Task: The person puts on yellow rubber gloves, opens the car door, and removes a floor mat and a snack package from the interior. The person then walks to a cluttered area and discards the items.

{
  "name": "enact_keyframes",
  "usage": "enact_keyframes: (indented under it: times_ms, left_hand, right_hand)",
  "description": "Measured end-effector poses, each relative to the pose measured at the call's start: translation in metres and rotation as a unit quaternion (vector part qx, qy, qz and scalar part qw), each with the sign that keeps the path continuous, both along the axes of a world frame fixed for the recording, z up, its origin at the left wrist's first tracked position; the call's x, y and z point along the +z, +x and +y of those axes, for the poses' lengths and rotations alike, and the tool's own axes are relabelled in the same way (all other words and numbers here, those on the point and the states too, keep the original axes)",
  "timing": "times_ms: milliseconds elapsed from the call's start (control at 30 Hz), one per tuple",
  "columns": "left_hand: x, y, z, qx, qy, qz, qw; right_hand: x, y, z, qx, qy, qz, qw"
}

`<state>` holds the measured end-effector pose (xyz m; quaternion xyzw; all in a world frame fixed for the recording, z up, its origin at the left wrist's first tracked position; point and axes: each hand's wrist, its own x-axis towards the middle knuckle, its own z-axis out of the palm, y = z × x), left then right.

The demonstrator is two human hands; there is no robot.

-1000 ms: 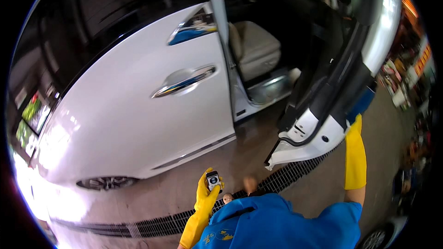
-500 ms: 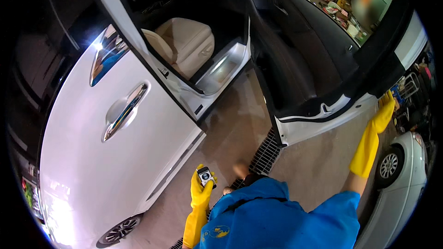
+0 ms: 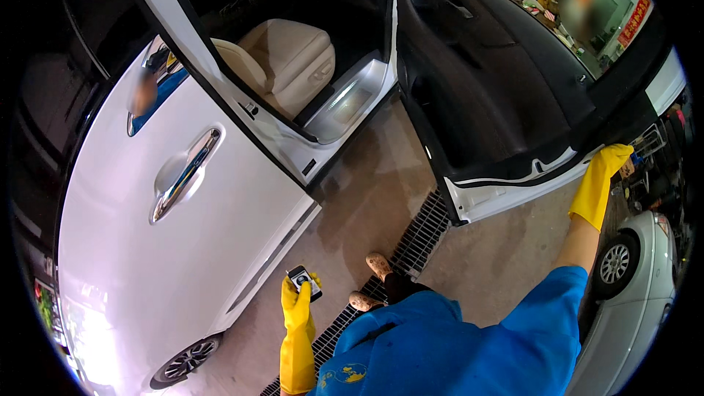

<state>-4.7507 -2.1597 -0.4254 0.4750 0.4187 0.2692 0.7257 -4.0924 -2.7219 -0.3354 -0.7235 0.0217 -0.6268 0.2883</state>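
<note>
Your right hand (image 3: 609,163) is touching the open door (image 3: 488,84) at its free edge, grip unclear; door's extending ahead-left; left hand (image 3: 296,306) is grasping phone-like device (image 3: 303,285).

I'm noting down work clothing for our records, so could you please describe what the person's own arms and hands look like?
The left hand and right hand wear yellow gloves with long cuffs that cover the wrists; I can make out no markings on them. The right sleeve is blue and short, leaving part of the forearm bare. The left sleeve cannot be made out.
</note>
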Motion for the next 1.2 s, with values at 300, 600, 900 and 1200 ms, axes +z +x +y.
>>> enact_keyframes:
  times_ms: [300, 600, 900, 1200]
  left_hand:
    - [0.024, 0.022, -0.018, -0.049, 0.019, 0.005, 0.999]
    - [0.039, 0.061, -0.056, -0.164, 0.134, -0.04, 0.977]
    - [0.086, 0.094, -0.08, -0.272, 0.045, -0.086, 0.957]
    - [0.109, 0.076, 0.092, 0.026, 0.695, 0.182, 0.696]
  right_hand:
    - [0.057, -0.068, 0.047, 0.114, 0.189, -0.024, 0.975]
    - [0.064, -0.375, 0.323, 0.597, -0.163, 0.534, 0.577]
    - [0.009, -0.424, 0.359, 0.674, -0.156, 0.663, 0.286]
    - [-0.026, -0.409, 0.311, 0.613, 0.112, 0.661, 0.419]
